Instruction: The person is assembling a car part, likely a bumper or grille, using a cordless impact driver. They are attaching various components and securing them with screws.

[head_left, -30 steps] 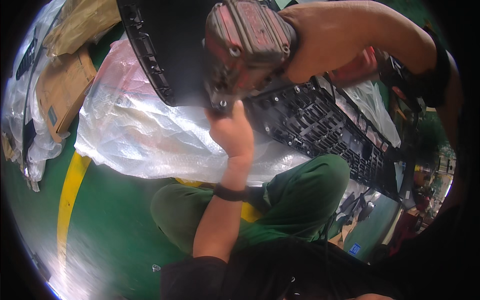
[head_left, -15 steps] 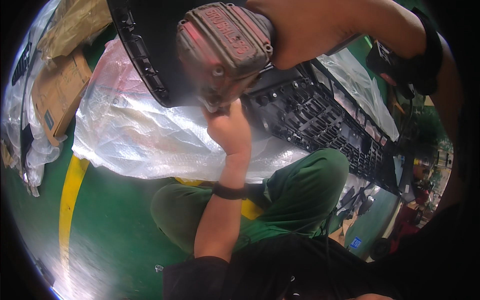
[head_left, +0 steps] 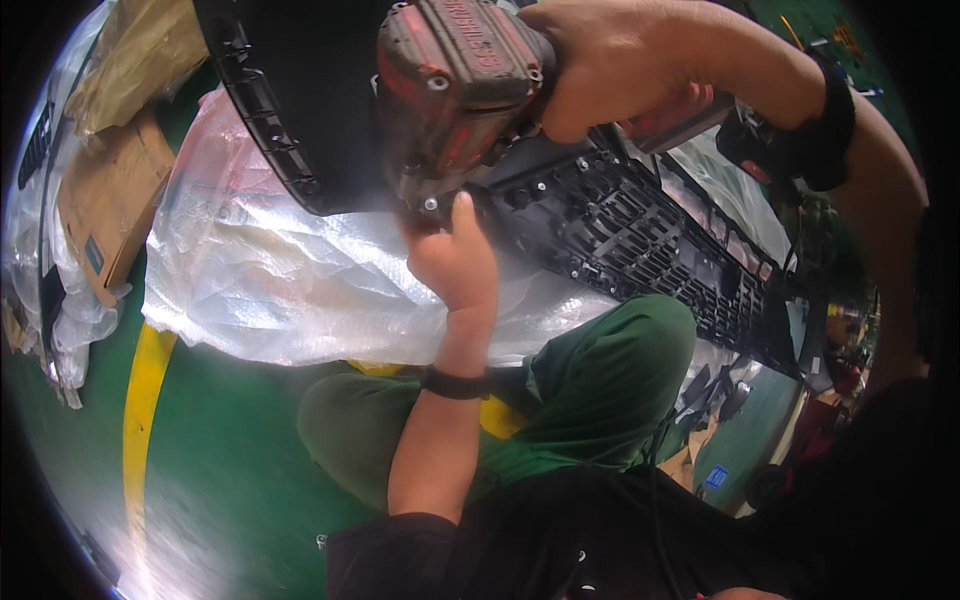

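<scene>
My right hand [head_left: 610, 75] is wrapped round the grip of a red and black cordless power driver [head_left: 455, 95], its worn housing toward me. The driver's nose, mostly hidden, points at a black plastic grille panel [head_left: 655, 240] with a lattice of slots and several small screws. My left hand [head_left: 455, 265] is closed at the panel's near left edge, just below the driver. Its thumb points up and the other fingers are partly hidden. A smooth black curved piece [head_left: 320, 90] with clips along its rim lies beyond, to the left of the driver.
Silvery bubble wrap [head_left: 270, 270] spreads under the black parts. A cardboard piece [head_left: 115, 200] and brown wrapping [head_left: 140, 60] lie at far left. My crossed legs in green trousers [head_left: 620, 370] are close below the panel. A yellow line [head_left: 148, 400] crosses the green floor [head_left: 230, 460].
The driver has tilted and shifted slightly right, showing its red battery. My right hand has turned with it. My left thumb now stands up more beside the driver's nose.
</scene>
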### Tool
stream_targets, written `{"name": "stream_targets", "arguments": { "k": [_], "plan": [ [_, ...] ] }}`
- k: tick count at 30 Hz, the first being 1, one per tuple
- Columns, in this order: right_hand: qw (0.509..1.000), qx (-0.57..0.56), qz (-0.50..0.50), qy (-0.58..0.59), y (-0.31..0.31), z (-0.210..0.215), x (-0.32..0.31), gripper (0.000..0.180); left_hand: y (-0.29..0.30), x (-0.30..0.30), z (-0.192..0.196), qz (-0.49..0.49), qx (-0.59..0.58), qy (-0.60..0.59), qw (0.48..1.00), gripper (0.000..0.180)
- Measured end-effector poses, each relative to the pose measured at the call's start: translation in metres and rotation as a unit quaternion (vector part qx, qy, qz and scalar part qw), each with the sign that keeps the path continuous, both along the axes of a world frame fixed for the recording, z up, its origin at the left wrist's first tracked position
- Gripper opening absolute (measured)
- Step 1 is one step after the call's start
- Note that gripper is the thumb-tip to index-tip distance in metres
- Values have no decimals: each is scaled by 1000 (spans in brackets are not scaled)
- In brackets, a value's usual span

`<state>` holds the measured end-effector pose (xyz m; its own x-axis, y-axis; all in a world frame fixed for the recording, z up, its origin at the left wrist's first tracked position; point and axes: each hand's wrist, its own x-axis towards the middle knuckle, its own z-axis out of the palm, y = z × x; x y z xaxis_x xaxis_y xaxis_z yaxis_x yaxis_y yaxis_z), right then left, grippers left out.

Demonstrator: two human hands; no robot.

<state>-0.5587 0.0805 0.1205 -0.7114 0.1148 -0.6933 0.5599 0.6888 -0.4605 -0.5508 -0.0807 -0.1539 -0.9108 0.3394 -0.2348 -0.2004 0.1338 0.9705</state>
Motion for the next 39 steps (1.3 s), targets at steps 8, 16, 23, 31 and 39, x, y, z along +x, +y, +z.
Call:
{"name": "stream_targets", "arguments": {
  "k": [8,16,23,31,39],
  "plan": [
    [965,59,-121,226,36,-71,125,47,13,14,-11,4,136,-143,980,52],
    [941,78,-236,231,15,-119,290,42,-6,28,7,-460,-292,-219,809,20],
    [918,71,-287,265,-40,-227,400,41,2,66,20,-360,-202,545,730,22],
    [876,-51,-416,237,-93,-280,437,36,26,68,11,-433,-374,510,642,12],
    [876,-59,-423,223,-106,-306,457,39,26,66,9,-438,-343,483,677,5]
  ]
}}
